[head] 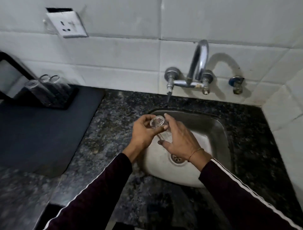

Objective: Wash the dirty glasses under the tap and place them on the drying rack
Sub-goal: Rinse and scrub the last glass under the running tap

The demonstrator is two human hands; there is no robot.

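Over the left part of the sink, a clear glass is not the item in hand; the item in hand is the glass, held tilted with its thick base turned up toward the camera. The left hand grips the base end, fingers and thumb curled round it. The right hand wraps the body of the glass, fingers curled along its far side. No water stream is visible from the tap, and the glass sits low and left of the spout.

Risks, as a judgement: wet glass is slippery, so a loose grip during rubbing or transfer could drop it onto the steel basin or the stone counter and chip it. The sink rim lies just beside the left hand, and a knock there is possible.

Clearance: three glasses stand upturned in a dark holder at the back of the drying mat, well apart to the left. The route there crosses bare counter. Free mat surface lies in front of the holder for setting down.
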